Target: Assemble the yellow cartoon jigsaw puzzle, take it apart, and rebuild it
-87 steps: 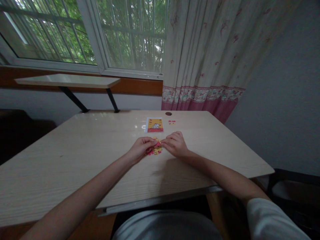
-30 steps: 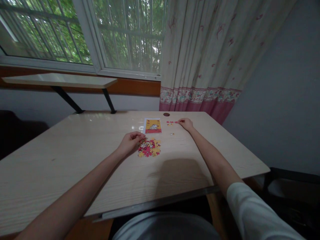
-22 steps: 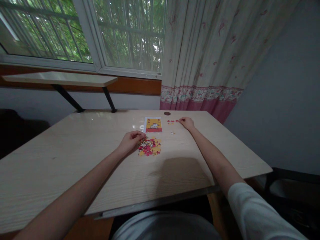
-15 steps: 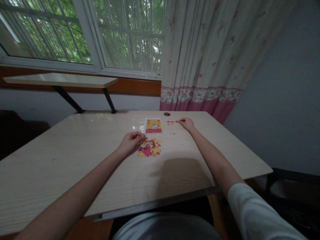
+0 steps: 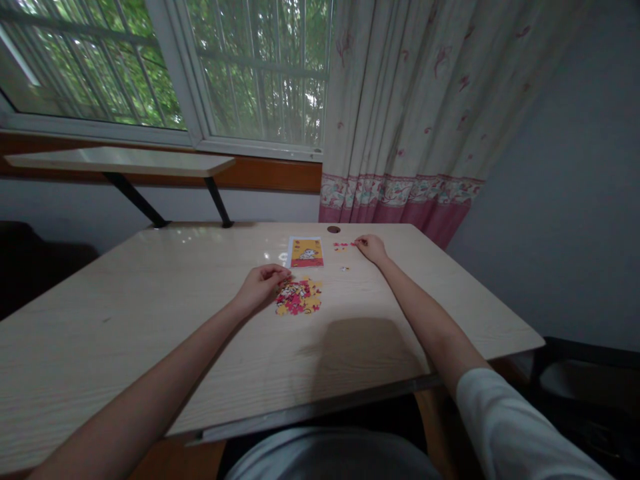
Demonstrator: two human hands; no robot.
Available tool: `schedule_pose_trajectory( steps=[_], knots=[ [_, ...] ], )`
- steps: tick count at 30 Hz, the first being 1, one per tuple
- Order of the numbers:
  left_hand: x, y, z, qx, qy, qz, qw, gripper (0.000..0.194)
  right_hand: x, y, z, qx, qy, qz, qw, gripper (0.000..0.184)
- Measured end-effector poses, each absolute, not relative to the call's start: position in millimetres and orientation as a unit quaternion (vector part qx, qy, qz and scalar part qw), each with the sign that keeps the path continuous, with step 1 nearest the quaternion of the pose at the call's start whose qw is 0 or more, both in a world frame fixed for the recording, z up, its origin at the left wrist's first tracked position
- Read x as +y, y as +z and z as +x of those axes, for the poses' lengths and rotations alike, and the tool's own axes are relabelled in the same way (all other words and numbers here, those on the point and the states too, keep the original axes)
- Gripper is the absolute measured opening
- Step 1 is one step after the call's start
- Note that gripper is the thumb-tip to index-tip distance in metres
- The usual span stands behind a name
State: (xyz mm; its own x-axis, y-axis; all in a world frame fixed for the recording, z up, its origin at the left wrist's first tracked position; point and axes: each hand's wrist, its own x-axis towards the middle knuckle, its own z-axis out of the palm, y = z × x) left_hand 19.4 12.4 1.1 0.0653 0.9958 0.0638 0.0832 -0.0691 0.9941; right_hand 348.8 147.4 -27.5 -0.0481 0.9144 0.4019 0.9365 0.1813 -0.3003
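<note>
A heap of red, yellow and white jigsaw puzzle pieces (image 5: pixel 299 297) lies on the desk. At the heap's upper left edge is my left hand (image 5: pixel 263 281), its thumb and fingertips pinched together; what they hold, if anything, is too small to make out. My right hand (image 5: pixel 372 249) is farther off to the right, fingertips closed on a red puzzle piece (image 5: pixel 353 244) at the right end of a short row of red pieces (image 5: pixel 340 245). Between the hands lies a picture card (image 5: pixel 307 253) with a white spotted animal on yellow and red. A loose whitish piece (image 5: pixel 345 269) sits below the row.
The pale wooden desk (image 5: pixel 165 307) has a round brown cable hole (image 5: pixel 333 229) near its back edge. A raised shelf (image 5: pixel 125 160) on black legs stands at the back left. Behind are a barred window and a curtain (image 5: pixel 400 133). A dark chair (image 5: pixel 585 387) is at the right.
My right hand has shifted very slightly left at the row of red pieces. My left hand stays at the heap, almost unchanged.
</note>
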Motion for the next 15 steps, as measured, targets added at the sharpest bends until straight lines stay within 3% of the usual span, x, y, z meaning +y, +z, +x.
schedule_pose_trajectory(
  steps=[7,15],
  knots=[
    [7.1,5.1,22.1,0.491,0.471,0.541,0.495,0.025,147.3,-28.3,347.7,-0.773,-0.041,-0.589,0.232,0.024],
    [15.6,4.9,13.2,0.486,0.479,0.608,0.407,0.02,151.9,-32.1,351.0,-0.778,-0.038,-0.585,0.229,0.025]
  ],
)
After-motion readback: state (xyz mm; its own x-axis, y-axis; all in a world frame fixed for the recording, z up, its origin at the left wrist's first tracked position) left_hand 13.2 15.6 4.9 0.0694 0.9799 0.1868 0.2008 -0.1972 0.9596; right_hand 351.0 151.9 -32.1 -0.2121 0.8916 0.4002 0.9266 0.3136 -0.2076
